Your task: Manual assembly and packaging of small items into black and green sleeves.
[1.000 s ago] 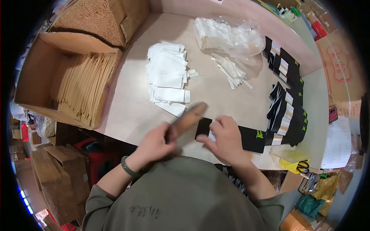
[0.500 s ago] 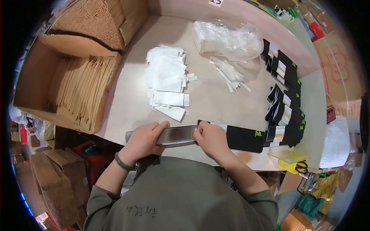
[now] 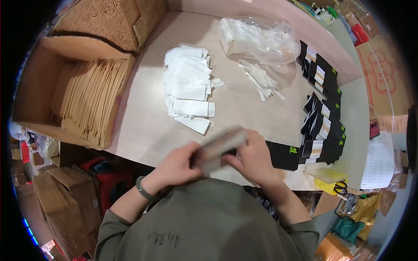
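A flat silvery-grey strip (image 3: 224, 142), smeared by motion, is held tilted above the table's front edge, its right end higher. My left hand (image 3: 180, 163) is closed on its lower left end. The upper right end is gripped by my right hand (image 3: 252, 156), with the thumb below. Just right of that hand lies a black sleeve (image 3: 284, 155) with a green mark, partly covered by the hand. Farther off lie a heap of white paper slips (image 3: 187, 80) and a small pile of narrow white strips (image 3: 261, 80).
Cardboard boxes of thin wooden sticks (image 3: 89, 98) stand at the left. A clear plastic bag (image 3: 261, 41) lies at the back. Banded black sleeves (image 3: 324, 126) are stacked along the right wall. Near the front right corner are scissors (image 3: 339, 188) in a yellow holder.
The silvery strip has gone from lying level along the table edge to being raised and tilted. My left hand has moved right, and my right hand has shifted slightly right.
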A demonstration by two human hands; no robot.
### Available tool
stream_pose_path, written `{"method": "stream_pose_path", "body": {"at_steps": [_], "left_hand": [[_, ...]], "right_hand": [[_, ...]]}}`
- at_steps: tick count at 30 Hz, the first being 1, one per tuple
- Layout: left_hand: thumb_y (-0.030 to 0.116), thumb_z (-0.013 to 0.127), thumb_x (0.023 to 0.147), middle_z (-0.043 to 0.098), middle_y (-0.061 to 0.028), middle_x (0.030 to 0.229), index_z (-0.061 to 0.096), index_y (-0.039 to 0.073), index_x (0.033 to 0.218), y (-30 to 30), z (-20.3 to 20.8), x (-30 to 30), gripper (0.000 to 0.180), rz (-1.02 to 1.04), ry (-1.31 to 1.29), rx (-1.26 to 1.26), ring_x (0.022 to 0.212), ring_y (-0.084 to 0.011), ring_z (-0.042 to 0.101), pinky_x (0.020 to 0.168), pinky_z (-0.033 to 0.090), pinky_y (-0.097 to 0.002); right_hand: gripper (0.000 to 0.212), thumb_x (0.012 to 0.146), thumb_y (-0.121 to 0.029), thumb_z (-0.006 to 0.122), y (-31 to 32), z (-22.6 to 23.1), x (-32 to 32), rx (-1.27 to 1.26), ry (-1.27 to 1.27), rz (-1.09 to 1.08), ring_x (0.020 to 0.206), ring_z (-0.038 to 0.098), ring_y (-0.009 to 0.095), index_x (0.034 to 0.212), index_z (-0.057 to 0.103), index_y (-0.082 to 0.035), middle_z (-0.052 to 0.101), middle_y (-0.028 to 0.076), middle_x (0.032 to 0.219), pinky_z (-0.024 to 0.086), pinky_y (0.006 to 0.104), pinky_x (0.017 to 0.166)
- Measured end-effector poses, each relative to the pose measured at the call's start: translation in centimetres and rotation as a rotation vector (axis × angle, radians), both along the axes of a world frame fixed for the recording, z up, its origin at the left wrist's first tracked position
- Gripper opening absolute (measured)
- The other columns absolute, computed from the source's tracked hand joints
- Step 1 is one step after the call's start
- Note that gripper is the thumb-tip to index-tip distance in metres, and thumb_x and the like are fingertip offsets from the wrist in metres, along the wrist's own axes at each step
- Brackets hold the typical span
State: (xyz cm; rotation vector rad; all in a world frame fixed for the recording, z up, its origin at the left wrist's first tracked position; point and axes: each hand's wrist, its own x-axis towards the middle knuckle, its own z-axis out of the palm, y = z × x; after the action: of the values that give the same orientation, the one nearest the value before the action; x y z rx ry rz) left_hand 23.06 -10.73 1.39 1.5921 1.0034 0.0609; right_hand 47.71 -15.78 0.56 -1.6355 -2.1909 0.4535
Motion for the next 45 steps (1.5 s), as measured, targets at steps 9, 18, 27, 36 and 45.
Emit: {"method": "stream_pose_path", "body": {"at_steps": [9,18,27,36,45], "left_hand": [[0.012,0.079,0.069,0.059,-0.0116,0.098,0.054,0.009,0.125,0.2,-1.8,-3.4,0.061,-0.021,0.201,0.627,0.089,-0.0345,0.062,0.076,0.051,-0.0416],[0.022,0.081,0.071,0.060,-0.0139,0.111,0.060,0.007,0.120,5.1,-1.2,-0.5,0.055,-0.121,-0.050,1.022,0.098,-0.0350,0.061,0.080,0.051,-0.0389],[0.014,0.072,0.075,0.065,-0.0111,0.089,0.064,0.004,0.089,13.8,-3.4,0.9,0.019,0.323,-0.088,0.587,0.084,-0.0282,0.065,0.075,0.053,-0.0384],[0.011,0.074,0.077,0.067,-0.0120,0.090,0.065,0.003,0.094,11.2,-3.5,-2.0,0.020,0.032,0.017,0.862,0.083,-0.0333,0.064,0.072,0.051,-0.0392],[0.008,0.062,0.096,0.061,0.0001,0.081,0.065,-0.002,0.102,11.0,-2.4,-5.1,0.013,0.369,-0.349,0.171,0.077,-0.0054,0.055,0.072,0.048,-0.0232]], "right_hand": [[0.026,0.092,-0.027,0.059,0.7,-1.9,-3.1,-0.307,-0.057,-0.286,0.066,0.063,0.038,0.078,0.059,-0.005,0.063,0.016,0.066,0.049,0.0482,0.060],[0.021,0.088,-0.028,0.061,7.3,-0.8,0.8,-0.084,0.170,-0.438,0.077,0.065,0.037,0.085,0.065,-0.007,0.066,0.016,0.078,0.051,0.0453,0.070],[0.022,0.091,-0.024,0.064,10.2,-5.5,8.0,-0.046,0.141,-0.603,0.091,0.059,0.040,0.089,0.061,-0.003,0.061,0.019,0.093,0.047,0.0480,0.078],[0.014,0.091,-0.014,0.063,7.5,-5.1,6.0,0.042,0.259,-0.605,0.072,0.064,0.032,0.096,0.060,-0.002,0.065,0.016,0.079,0.049,0.0396,0.068],[0.015,0.088,-0.011,0.066,5.7,-3.6,4.4,-0.205,0.497,-0.638,0.075,0.063,0.027,0.098,0.064,0.000,0.063,0.010,0.080,0.050,0.0364,0.070]]}}
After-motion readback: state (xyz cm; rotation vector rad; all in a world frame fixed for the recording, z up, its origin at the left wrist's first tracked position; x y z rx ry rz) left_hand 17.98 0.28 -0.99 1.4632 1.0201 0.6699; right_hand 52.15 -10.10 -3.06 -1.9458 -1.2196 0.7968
